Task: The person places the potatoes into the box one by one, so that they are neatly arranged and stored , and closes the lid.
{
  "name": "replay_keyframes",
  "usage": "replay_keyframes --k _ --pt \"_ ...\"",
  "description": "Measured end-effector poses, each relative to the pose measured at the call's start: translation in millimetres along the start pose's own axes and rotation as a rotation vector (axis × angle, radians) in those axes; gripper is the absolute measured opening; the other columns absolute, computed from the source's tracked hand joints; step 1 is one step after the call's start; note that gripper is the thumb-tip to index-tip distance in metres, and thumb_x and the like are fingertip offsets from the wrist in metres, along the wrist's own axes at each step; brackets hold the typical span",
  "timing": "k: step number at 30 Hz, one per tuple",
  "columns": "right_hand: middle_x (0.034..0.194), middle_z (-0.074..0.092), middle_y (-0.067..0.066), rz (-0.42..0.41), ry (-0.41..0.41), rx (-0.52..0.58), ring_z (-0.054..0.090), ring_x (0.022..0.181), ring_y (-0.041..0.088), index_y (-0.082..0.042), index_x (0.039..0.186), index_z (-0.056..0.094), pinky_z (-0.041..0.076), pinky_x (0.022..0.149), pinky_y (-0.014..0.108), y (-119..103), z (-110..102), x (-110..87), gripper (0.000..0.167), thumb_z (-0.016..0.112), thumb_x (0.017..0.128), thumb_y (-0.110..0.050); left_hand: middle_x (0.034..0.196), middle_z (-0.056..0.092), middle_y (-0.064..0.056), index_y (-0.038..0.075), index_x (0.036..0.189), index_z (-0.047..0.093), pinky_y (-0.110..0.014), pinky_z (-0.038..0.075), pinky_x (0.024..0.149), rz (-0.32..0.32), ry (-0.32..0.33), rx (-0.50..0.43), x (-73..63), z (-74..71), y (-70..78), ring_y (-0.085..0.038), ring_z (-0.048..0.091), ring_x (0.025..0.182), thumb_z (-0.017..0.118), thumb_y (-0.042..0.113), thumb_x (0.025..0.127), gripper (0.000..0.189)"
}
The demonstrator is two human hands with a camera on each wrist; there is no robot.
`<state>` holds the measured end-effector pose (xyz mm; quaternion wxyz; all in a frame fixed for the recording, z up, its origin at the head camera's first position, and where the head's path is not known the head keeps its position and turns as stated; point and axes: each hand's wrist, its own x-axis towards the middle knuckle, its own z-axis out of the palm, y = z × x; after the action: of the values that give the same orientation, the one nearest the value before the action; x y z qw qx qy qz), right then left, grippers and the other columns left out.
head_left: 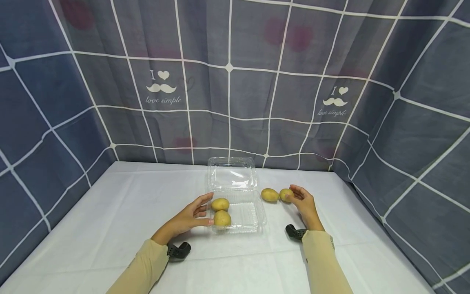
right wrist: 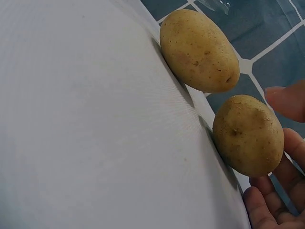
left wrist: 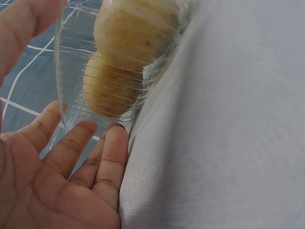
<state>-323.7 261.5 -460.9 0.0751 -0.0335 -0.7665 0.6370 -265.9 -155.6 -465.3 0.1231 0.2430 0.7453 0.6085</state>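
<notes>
A clear plastic clamshell box [head_left: 244, 208] stands with its lid raised toward the back. Two potatoes lie along its left side, a rear potato [head_left: 220, 204] and a front potato [head_left: 222, 219]. My left hand [head_left: 192, 212] rests at the box's left wall, fingers spread and only slightly bent. To the right of the box, a potato [head_left: 269, 194] lies on the cloth beside another potato [right wrist: 248, 136]. My right hand [head_left: 304, 204] is around the right side of that last potato. Its fingers [right wrist: 290, 176] curve loosely beside it, while the thumb [right wrist: 288, 101] stands a little off its surface.
A white cloth [head_left: 147, 196] covers the table. Dark blue-grey curtains [head_left: 205, 90] with white grid lines hang behind and on both sides. Each wrist wears a black camera mount, the left mount [head_left: 179, 250] and the right mount [head_left: 295, 232].
</notes>
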Motion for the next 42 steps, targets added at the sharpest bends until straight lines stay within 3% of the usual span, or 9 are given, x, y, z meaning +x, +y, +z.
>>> replay_keyframes --k 6,12,37,42 --pt "0.157 0.050 0.032 0.028 -0.041 -0.016 0.052 0.140 0.035 0.013 0.153 0.048 0.045 0.092 0.003 2.0 -0.7 0.5 0.060 0.072 0.100 0.002 0.175 0.019 -0.031 -0.004 0.170 0.020 -0.063 0.034 0.125 -0.008 0.004 -0.002 0.0 0.2 1.4 -0.054 0.032 0.155 0.084 0.013 0.095 0.099" --pt "0.158 0.048 0.033 0.045 -0.066 -0.049 0.048 0.148 0.042 0.012 0.155 0.045 0.043 0.093 0.002 3.3 -1.1 0.4 0.064 0.074 0.099 0.001 0.175 0.019 -0.031 -0.003 0.169 0.021 -0.062 0.035 0.124 -0.015 0.006 -0.001 -0.6 0.7 2.6 -0.054 0.033 0.154 0.084 0.013 0.095 0.099" --pt "0.151 0.054 0.032 0.019 -0.014 -0.078 0.054 0.140 0.041 0.011 0.150 0.053 0.045 0.089 0.003 9.3 -0.9 1.7 0.058 0.077 0.097 0.002 0.174 0.019 -0.032 -0.005 0.169 0.020 -0.063 0.035 0.124 -0.010 0.008 0.005 -0.4 -0.2 2.0 -0.055 0.033 0.154 0.084 0.012 0.095 0.099" --pt "0.148 0.056 0.030 -0.009 0.021 -0.055 0.059 0.131 0.031 0.010 0.150 0.054 0.047 0.090 0.004 9.4 -1.8 0.2 0.060 0.079 0.096 0.001 0.174 0.020 -0.033 -0.006 0.169 0.021 -0.063 0.036 0.124 -0.008 0.005 0.015 0.1 -0.2 1.2 -0.055 0.034 0.153 0.084 0.012 0.095 0.099"
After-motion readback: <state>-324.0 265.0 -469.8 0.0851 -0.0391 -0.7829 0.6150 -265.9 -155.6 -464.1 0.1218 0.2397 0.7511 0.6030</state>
